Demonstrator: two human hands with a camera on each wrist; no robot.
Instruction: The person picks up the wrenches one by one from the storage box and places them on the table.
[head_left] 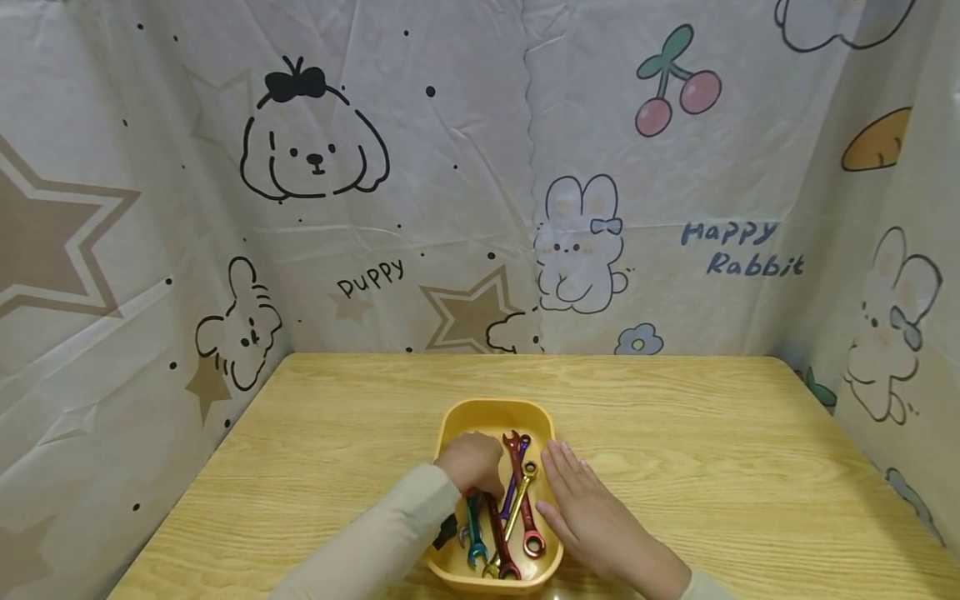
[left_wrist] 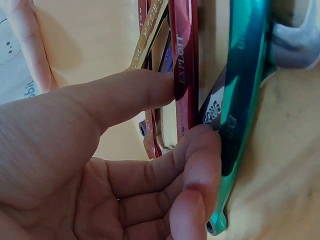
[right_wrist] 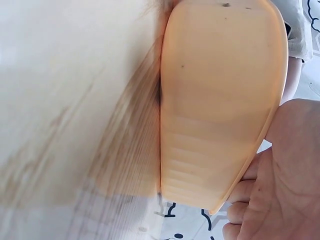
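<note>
A yellow plastic bin (head_left: 495, 403) holds several coloured wrenches. My left hand (head_left: 472, 463) reaches down inside it and pinches a dark red wrench (left_wrist: 185, 50) between thumb and fingers. Beside those fingers lies a green wrench (left_wrist: 245, 90), with a darker tool partly hidden behind it. To the right in the bin are a gold wrench (head_left: 518, 507), a purple wrench (head_left: 509, 498) and a red wrench (head_left: 527, 518), crossing one another. My right hand (head_left: 600, 512) rests with straight fingers against the bin's right rim, holding no tool.
The bin stands near the front of a wood-grain table (head_left: 360, 417). Printed cloth (head_left: 465, 167) with puppies and rabbits hangs behind the table and along both sides. A black object (head_left: 446, 531) shows by the left sleeve, at the bin's left wall.
</note>
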